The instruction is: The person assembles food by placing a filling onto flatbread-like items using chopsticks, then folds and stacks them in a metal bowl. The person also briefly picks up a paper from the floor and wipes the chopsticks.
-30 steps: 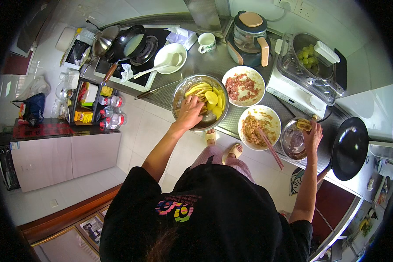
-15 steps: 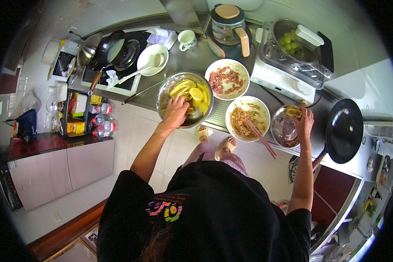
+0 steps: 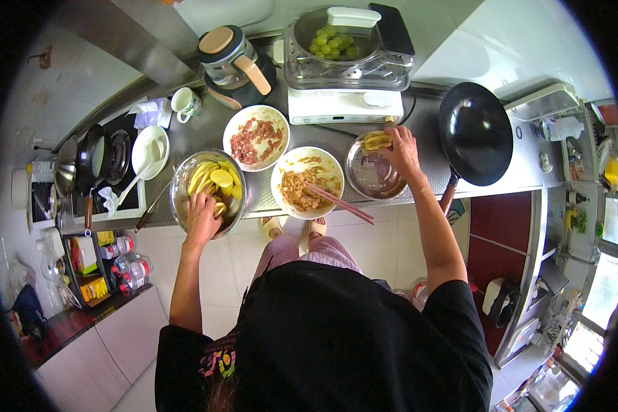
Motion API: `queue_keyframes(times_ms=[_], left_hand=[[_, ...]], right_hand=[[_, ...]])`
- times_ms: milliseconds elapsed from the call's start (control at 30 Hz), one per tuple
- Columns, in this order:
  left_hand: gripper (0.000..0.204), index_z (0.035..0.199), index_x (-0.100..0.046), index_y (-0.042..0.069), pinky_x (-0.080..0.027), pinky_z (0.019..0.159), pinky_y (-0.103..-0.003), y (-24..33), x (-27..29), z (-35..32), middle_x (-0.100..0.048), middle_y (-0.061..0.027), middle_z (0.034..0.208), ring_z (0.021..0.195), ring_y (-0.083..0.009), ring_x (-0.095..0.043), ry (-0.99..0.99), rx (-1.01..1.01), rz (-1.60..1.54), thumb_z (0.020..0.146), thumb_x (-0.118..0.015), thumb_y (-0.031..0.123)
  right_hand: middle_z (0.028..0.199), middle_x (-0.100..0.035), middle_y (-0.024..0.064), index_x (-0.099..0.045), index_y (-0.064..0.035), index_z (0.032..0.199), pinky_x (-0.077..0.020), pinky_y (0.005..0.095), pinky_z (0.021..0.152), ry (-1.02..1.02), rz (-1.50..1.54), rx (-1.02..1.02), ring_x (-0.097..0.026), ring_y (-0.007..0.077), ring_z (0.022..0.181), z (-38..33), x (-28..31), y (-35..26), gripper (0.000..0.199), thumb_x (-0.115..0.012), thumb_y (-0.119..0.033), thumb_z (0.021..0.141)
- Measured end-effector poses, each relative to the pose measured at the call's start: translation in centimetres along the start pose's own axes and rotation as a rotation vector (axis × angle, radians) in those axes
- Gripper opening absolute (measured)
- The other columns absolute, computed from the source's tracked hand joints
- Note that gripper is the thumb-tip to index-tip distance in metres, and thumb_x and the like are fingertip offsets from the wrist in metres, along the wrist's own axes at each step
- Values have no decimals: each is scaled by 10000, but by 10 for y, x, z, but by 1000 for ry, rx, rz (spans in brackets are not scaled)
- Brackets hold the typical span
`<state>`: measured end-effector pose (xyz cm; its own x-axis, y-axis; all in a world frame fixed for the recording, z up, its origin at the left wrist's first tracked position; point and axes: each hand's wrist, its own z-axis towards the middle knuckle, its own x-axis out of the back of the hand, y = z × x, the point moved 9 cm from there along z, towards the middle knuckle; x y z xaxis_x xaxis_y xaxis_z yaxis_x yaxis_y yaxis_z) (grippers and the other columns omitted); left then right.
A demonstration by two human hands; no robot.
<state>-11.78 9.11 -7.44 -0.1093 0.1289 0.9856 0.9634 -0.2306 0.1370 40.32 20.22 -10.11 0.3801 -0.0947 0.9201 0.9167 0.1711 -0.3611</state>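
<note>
On the left, a metal bowl (image 3: 238,218) holds cut yellow slices (image 3: 202,176), some round, whose kind I cannot tell. My left hand (image 3: 203,218) reaches into it, fingers curled and closed on a yellow slice (image 3: 219,209) near the thumb. My right hand (image 3: 402,152) pinches a yellow-brown filled slice (image 3: 376,141) at the far side of a round metal plate (image 3: 374,177). Between my hands, a white bowl (image 3: 279,199) contains brownish minced filling (image 3: 297,190). Pink chopsticks (image 3: 340,203) rest in it, pointing toward the lower right. My right fingertips are partly hidden.
Behind stands a white bowl (image 3: 281,121) of reddish meat, with a glass kettle (image 3: 230,65) and a steamer (image 3: 350,79) holding green grapes. A black wok (image 3: 476,134) lies right. Left are a white bowl with a ladle (image 3: 150,152), a mug (image 3: 186,104) and a knife-like tool (image 3: 147,211).
The whole view has swung to the right, so the counter appears farther left. Both hands remain at the same bowl and plate, the right one still on the filled slice.
</note>
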Motion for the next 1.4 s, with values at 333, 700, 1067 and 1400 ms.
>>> queue_keyframes(times_ms=[333,700,1067,1400], left_hand=[[374,1044,-567,96,-434,945,-475,-8,-17,1,-654,-114,1076,1110,-338,-579,-72,64,-130,726,-763,115],[426,1111,-520,33,-465,908,-469,2,-6,7,-694,-180,1052,1049,-353,-650,-208,-29,-12,762,-742,134],[416,1171,-475,-31,-530,768,-531,1,-34,32,-676,-265,911,872,-441,-669,-122,179,-173,810,-660,59],[335,1145,-513,13,-500,819,-471,-20,-50,22,-652,-245,1012,959,-421,-643,-99,283,-465,843,-646,71]], right_hand=[[1161,-596,158,-605,-80,1204,-483,464,932,18,126,-1,-577,389,1088,-1,1,8,530,-794,-115,709],[1129,-580,148,-576,-79,1246,-475,444,931,-16,73,48,-575,357,1078,3,3,0,559,-782,-107,727],[1139,-583,152,-578,-77,1249,-478,431,953,-45,88,-9,-583,363,1092,2,-3,5,524,-766,-91,760],[1093,-594,190,-593,-41,1204,-493,462,897,-5,156,21,-587,404,1029,1,9,0,496,-750,-107,738]])
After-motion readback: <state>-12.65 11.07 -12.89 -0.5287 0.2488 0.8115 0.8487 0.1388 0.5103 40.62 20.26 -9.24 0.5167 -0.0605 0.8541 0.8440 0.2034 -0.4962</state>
